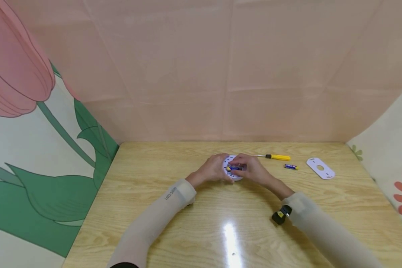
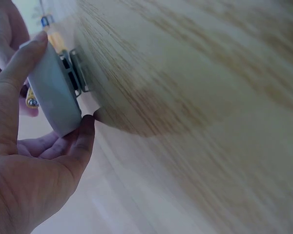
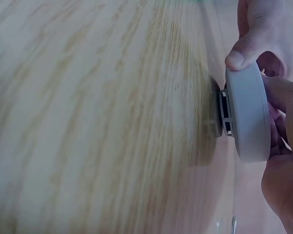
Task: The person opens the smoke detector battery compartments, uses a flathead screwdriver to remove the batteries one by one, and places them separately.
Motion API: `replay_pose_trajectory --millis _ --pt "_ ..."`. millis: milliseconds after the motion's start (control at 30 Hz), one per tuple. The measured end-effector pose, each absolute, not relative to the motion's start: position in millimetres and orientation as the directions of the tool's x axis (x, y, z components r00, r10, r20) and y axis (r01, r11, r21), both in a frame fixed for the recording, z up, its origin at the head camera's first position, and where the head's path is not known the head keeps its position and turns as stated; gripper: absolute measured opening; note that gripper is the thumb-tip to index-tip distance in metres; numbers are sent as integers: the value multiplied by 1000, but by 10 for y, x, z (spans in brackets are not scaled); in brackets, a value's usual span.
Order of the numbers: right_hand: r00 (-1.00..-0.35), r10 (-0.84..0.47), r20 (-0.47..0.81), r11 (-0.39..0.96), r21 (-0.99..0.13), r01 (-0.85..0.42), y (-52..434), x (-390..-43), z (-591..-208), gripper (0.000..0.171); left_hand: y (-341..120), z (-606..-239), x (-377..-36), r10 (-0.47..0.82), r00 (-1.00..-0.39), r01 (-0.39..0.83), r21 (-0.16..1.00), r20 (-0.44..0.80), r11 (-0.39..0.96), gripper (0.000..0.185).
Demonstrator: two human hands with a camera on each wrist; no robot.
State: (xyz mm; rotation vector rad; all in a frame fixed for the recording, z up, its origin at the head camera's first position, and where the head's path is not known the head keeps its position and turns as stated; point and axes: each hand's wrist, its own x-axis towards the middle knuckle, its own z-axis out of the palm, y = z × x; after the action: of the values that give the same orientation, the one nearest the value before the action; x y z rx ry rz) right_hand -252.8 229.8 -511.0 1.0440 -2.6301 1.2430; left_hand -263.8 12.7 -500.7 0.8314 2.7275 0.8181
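A round white smoke detector (image 1: 237,178) is held over the table with its back face up and its vented side (image 2: 72,73) toward the wood. My left hand (image 1: 215,168) grips its rim, thumb on one side and fingers on the other. A blue and yellow battery (image 1: 233,168) lies at the detector's back, its yellow end (image 2: 32,101) standing out past the casing. My right hand (image 1: 252,170) pinches this battery between thumb and fingers. In the right wrist view, the casing (image 3: 251,117) hides the fingertips of that hand.
A screwdriver (image 1: 279,157) with a yellow handle lies behind the right hand. Right of the hands is a second blue battery (image 1: 290,167), and beyond it a flat white mounting plate (image 1: 313,163) with a central hole. A pink curtain (image 1: 227,111) borders the table's back edge.
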Motion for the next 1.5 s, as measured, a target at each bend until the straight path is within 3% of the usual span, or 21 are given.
replay_pose_trajectory --millis 500,1133,1500 --pt "-753 -538 379 446 -630 -636 2244 -2577 -5172 23 130 -5006 -2650 559 -829 475 535 6 699 97" --pt "-748 -507 429 308 -720 -622 2258 -2543 -5214 19 141 -4992 -2638 545 -838 460 520 -15 720 105" --pt "-801 -495 338 340 -773 -536 2331 -2547 -5154 19 136 -4977 -2633 551 -834 453 535 -28 713 104"
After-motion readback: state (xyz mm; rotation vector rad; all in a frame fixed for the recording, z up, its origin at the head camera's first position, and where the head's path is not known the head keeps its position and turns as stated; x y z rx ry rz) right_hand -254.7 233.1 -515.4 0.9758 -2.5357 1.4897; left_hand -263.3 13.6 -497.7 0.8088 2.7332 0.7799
